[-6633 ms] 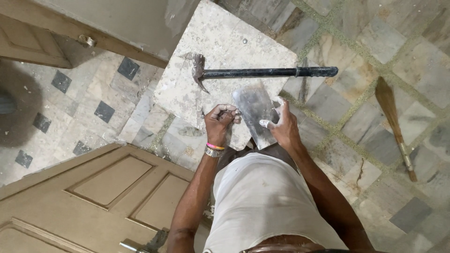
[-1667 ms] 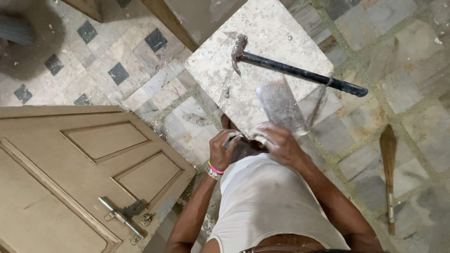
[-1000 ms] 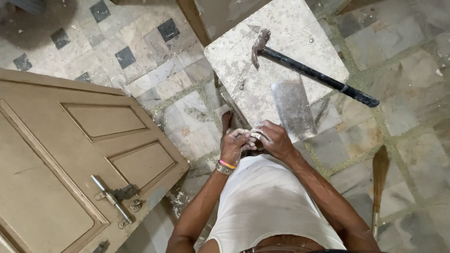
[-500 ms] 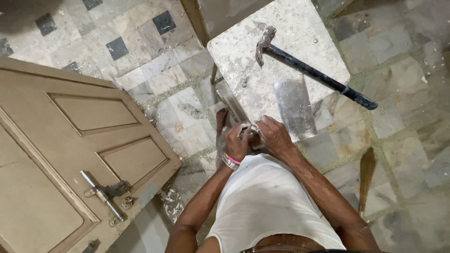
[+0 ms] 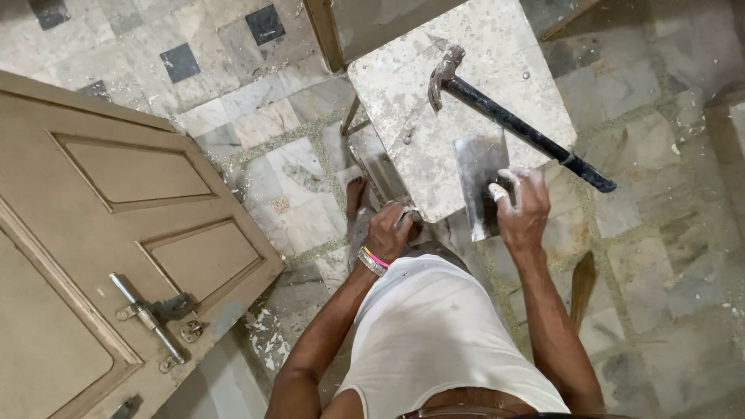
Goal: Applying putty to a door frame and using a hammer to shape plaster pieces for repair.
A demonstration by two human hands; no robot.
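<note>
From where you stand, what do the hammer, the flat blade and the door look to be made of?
The hammer: a dull grey head, probably steel, on a black handle, maybe rubber-coated. The flat blade under the right hand: thin grey sheet metal, seemingly steel, smeared with pale residue. The door: panelled, apparently wood, painted matt beige, with a metal bolt.

A small stool (image 5: 403, 101) with a square, plaster-spattered grey top stands on a floor (image 5: 264, 178) of pale marble tiles with a few dark square insets. On the stool top lies a hammer (image 5: 512, 124), its head toward the far side and its black handle running off the near right corner. A flat metal trowel (image 5: 475, 167) rests on the near edge, overhanging it. A wooden-handled tool (image 5: 582, 283), perhaps a brush, lies on the floor beside the stool.
</note>
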